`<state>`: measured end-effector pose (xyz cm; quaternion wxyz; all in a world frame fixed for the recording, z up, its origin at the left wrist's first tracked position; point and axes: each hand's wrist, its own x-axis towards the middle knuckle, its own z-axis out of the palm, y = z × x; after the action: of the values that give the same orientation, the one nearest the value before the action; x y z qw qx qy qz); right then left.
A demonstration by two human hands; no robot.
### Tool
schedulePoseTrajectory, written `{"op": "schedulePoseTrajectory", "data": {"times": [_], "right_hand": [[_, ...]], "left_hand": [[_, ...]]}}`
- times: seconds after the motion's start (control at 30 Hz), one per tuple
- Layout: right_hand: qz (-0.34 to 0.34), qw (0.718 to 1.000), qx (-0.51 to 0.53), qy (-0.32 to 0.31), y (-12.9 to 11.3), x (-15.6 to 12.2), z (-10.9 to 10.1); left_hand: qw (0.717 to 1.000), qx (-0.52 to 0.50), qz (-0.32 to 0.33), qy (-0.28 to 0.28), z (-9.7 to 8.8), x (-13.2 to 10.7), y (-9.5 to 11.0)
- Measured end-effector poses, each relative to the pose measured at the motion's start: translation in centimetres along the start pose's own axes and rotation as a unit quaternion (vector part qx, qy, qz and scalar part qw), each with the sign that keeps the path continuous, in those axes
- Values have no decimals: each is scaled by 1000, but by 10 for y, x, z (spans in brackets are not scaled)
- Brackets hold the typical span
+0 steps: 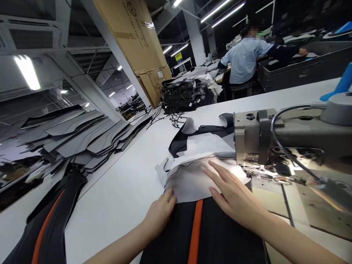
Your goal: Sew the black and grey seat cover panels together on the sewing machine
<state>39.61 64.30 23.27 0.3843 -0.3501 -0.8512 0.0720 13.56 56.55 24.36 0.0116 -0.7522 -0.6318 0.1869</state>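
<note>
A fabric piece lies on the white table in front of the sewing machine [275, 146]: grey-white panel [192, 179] on top, black cloth with an orange stripe [195, 234] below. My right hand [233, 194] lies flat on the grey panel, fingers stretched out toward the needle area. My left hand [161, 211] rests at the panel's left lower edge, fingers curled onto the cloth's edge. Further black and grey parts of the same work [198, 137] trail away behind the machine.
Stacks of grey cut panels [77, 139] fill the left. Another black piece with an orange stripe [46, 227] lies at lower left. A heap of black parts [187, 95] and cardboard boxes [137, 40] stand farther back. A person in a light blue shirt [244, 58] works at the far table.
</note>
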Motion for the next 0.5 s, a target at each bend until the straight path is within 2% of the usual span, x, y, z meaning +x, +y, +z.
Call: {"op": "schedulePoseTrajectory", "data": {"times": [0.07, 0.17, 0.23, 0.33, 0.4, 0.47, 0.5], "right_hand": [[21, 1000, -5, 15, -4, 10, 16], [14, 1000, -9, 14, -2, 7, 34], [0, 1000, -8, 11, 2, -1, 37], [5, 1000, -13, 19, 7, -8, 30], [14, 999, -12, 31, 8, -8, 24], [9, 999, -9, 50, 8, -5, 21], [1, 998, -10, 57, 8, -4, 20]], "left_hand": [[1000, -28, 12, 0, -2, 0, -4], [997, -75, 14, 28, -3, 3, -11], [997, -70, -2, 31, -5, 10, -18], [999, -11, -11, 30, -15, 20, -23], [999, 7, 42, 5, -20, 17, -15], [986, -19, 159, -50, -19, 4, 6], [968, -46, 230, -84, -16, -4, 20]]}}
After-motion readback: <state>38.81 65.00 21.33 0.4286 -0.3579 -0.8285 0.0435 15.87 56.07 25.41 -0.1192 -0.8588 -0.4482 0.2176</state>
